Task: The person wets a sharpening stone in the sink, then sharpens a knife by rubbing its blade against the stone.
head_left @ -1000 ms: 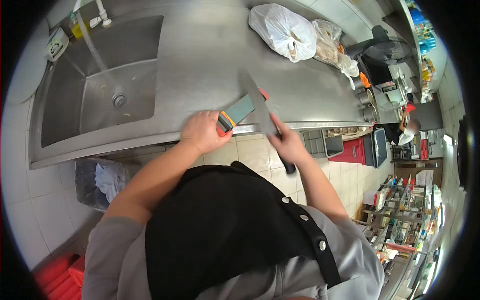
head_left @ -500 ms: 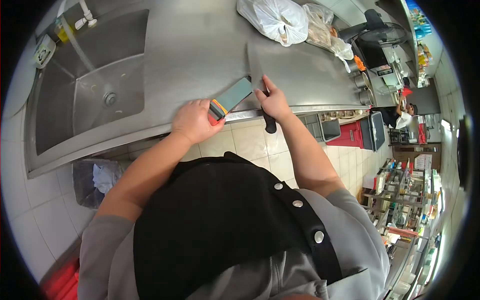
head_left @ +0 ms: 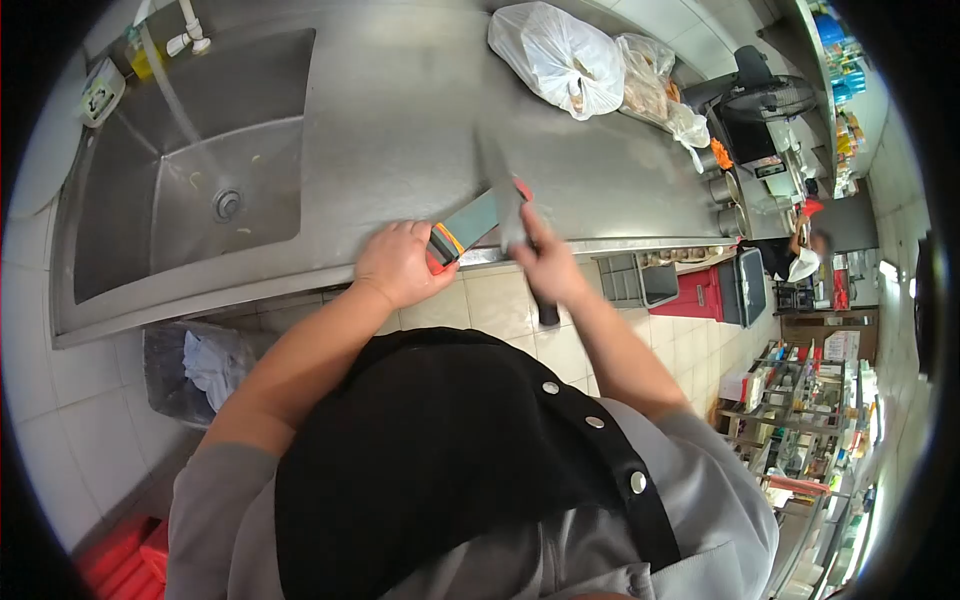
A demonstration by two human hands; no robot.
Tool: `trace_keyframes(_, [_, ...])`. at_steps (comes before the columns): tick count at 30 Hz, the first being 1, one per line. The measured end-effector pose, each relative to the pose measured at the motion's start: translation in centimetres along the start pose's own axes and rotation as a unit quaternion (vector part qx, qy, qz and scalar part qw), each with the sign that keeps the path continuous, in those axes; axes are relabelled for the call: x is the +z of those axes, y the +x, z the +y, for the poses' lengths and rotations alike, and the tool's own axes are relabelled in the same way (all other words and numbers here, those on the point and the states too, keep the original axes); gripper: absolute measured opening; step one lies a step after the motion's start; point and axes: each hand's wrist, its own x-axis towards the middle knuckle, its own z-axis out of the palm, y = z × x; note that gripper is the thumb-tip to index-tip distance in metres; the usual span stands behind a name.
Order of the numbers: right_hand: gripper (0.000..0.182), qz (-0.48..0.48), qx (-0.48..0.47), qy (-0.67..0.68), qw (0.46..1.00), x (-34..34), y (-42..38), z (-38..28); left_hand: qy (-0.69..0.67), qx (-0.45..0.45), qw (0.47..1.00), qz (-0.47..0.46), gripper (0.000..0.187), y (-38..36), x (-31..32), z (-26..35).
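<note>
A grey-green sharpening stone [head_left: 470, 223] in a holder with red ends lies slantwise at the front edge of the steel counter. My left hand [head_left: 398, 262] is closed around the holder's near left end, where an orange and yellow band shows. My right hand [head_left: 550, 268] grips a kitchen knife [head_left: 546, 310] by its black handle, which hangs over the counter's edge. The blade points away from me across the far end of the stone. Motion smears both the blade and my right hand; exact contact between blade and stone cannot be made out.
At left, water runs from a tap into a steel sink [head_left: 228, 165]. White plastic bags [head_left: 560, 60] rest at the back of the counter, near a black fan [head_left: 768, 95]. Below stand a bin [head_left: 190, 370] and red and grey containers [head_left: 690, 305]. Another person [head_left: 800, 255] stands far right.
My right hand and the knife have moved a little towards me, uncovering the holder's red far end. My left hand keeps its hold on the holder. The whole view has shifted slightly.
</note>
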Motion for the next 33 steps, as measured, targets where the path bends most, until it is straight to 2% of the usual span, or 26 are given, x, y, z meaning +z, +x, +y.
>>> trace_keyframes(1, [0.071, -0.062, 0.008, 0.063, 0.996, 0.2, -3.5, -0.5, -0.003, 0.001, 1.0, 0.003, 0.055, 0.2, 0.0, 0.1])
trace_keyframes(3, [0.071, -0.083, -0.022, 0.133, 0.987, 0.6, -6.1, -0.9, 0.019, -0.036, 0.998, -0.04, 0.056, 0.7, -0.6, 0.6])
trace_keyframes(4, [0.07, -0.088, 0.016, 0.096, 0.991, -0.3, -4.1, -0.8, 0.034, -0.051, 0.996, -0.072, 0.057, 0.4, -0.9, 0.7])
trace_keyframes(6, [0.072, -0.002, -0.005, -0.049, 0.999, -1.4, 2.0, -0.5, 0.018, -0.026, 0.999, -0.039, 0.056, 0.0, -0.4, 0.4])
trace_keyframes(9, [0.073, 0.06, 0.096, -0.038, 0.993, -1.8, 7.0, -0.4, -0.001, -0.006, 1.0, -0.007, 0.054, 0.2, -0.5, 0.6])
trace_keyframes(10, [0.074, 0.082, 0.021, -0.019, 0.996, -1.1, 5.8, 0.3, -0.006, -0.002, 1.0, -0.003, 0.052, 0.2, -0.6, 0.5])
trace_keyframes(11, [0.073, 0.042, 0.029, -0.006, 0.999, -0.7, 3.5, 1.1, 0.002, -0.011, 1.0, -0.013, 0.052, 0.1, -0.6, 0.6])
trace_keyframes(13, [0.072, -0.066, 0.025, 0.044, 0.997, -0.8, -3.0, -1.5, 0.019, -0.028, 0.999, -0.03, 0.052, 0.3, -0.9, 0.8])
trace_keyframes(15, [0.072, -0.073, -0.01, 0.093, 0.993, 0.2, -3.7, -0.6, 0.012, -0.031, 0.999, -0.033, 0.053, 0.7, -0.8, 0.6])
trace_keyframes(18, [0.071, -0.012, 0.048, -0.013, 0.999, -1.4, 4.4, -1.1, 0.013, -0.02, 0.999, -0.025, 0.054, 0.2, -0.4, 0.5])
trace_keyframes(21, [0.071, 0.059, 0.059, -0.041, 0.996, -0.8, 6.8, -0.6, 0.009, -0.003, 1.0, 0.004, 0.055, 0.2, -0.5, 0.6])
trace_keyframes(22, [0.072, 0.067, 0.039, -0.028, 0.997, -0.4, 4.8, -0.6, 0.004, 0.003, 1.0, 0.013, 0.056, 0.1, -0.4, 0.5])
trace_keyframes(23, [0.072, 0.046, -0.053, 0.022, 0.997, 0.6, 2.5, 1.1, 0.004, -0.004, 1.0, 0.005, 0.055, -0.1, -0.3, 0.5])
trace_keyframes(25, [0.072, -0.038, -0.075, 0.018, 0.996, 0.9, -2.8, 0.2, 0.01, -0.007, 1.0, -0.008, 0.055, 0.1, -0.3, 0.3])
trace_keyframes(28, [0.071, -0.122, 0.136, 0.0, 0.983, -1.9, 1.2, -2.9, 0.031, -0.014, 0.999, -0.015, 0.055, 0.0, -0.3, 0.5])
trace_keyframes(31, [0.071, 0.03, 0.078, 0.004, 0.997, -1.3, 8.2, 0.6, 0.02, -0.024, 0.999, -0.019, 0.054, 0.2, -0.4, 0.6])
trace_keyframes(32, [0.072, 0.057, 0.037, 0.0, 0.998, -0.9, 7.6, 0.8, 0.019, -0.023, 0.999, -0.019, 0.054, 0.2, -0.5, 0.6])
trace_keyframes(33, [0.071, 0.01, 0.041, 0.03, 0.999, -1.5, 5.3, -0.8, 0.017, -0.023, 0.999, -0.02, 0.054, 0.1, -0.5, 0.5])
